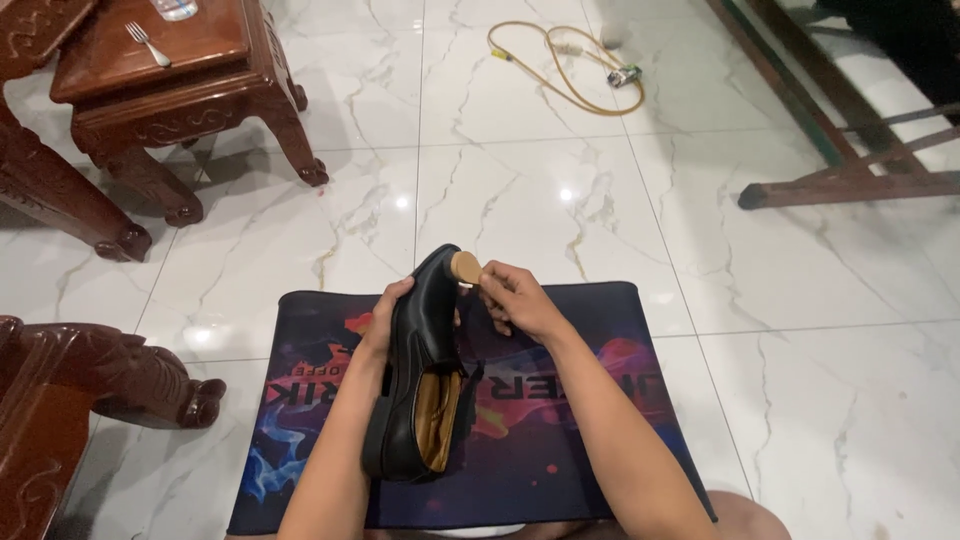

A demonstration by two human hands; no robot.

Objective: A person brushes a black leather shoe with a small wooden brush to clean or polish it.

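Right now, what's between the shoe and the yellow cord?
Only bare marble floor lies between the shoe and the cord, in the head view.

Fork (147, 44) on carved table (215, 75); yellow cord (560, 60) (coiled).

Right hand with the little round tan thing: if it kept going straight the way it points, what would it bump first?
Probably the toe of the black shoe. The right hand points its tan round applicator leftward at the toe, which looks touching or nearly so.
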